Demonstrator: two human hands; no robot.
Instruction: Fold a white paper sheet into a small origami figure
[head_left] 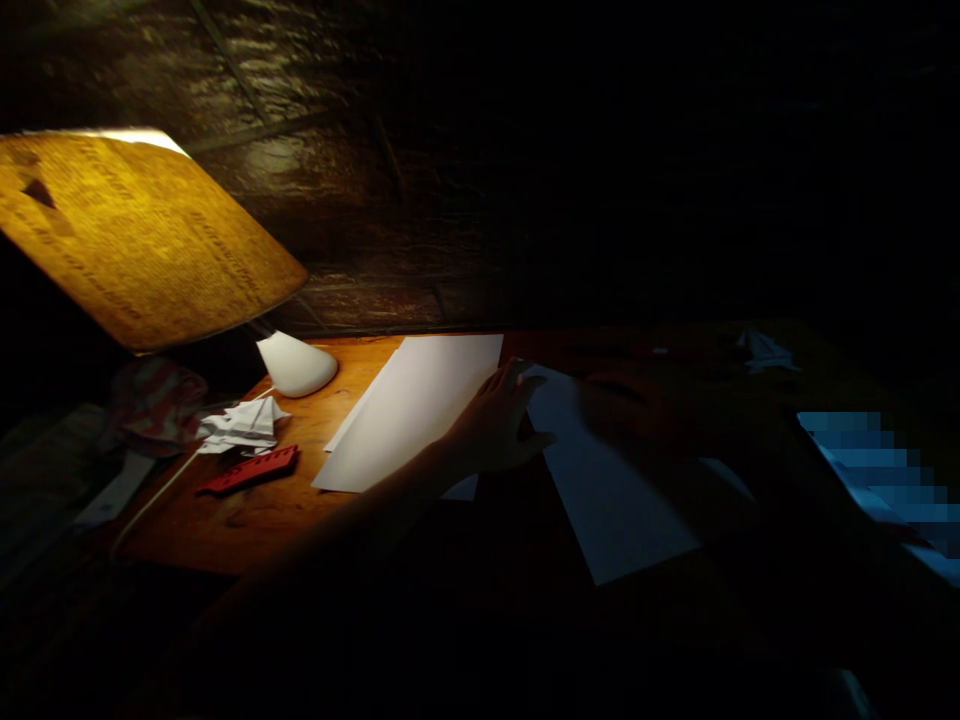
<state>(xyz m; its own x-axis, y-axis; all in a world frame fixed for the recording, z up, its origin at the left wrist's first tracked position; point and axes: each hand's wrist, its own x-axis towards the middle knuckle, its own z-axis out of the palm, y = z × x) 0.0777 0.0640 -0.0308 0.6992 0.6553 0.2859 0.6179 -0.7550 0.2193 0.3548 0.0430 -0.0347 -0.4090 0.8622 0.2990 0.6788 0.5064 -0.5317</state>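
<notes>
The left hand [499, 430] has its fingers spread and released, thumb apart, beside the left edge of a loose white sheet [611, 505], which reaches rightward and nearer the person from those fingertips; the right hand [634, 400], right of them, is too dark to tell whether it grips anything. Just left of the left fingers lie overlapping white papers [420, 400], with a red object [251, 472] and a lit lamp [150, 230] farther left
</notes>
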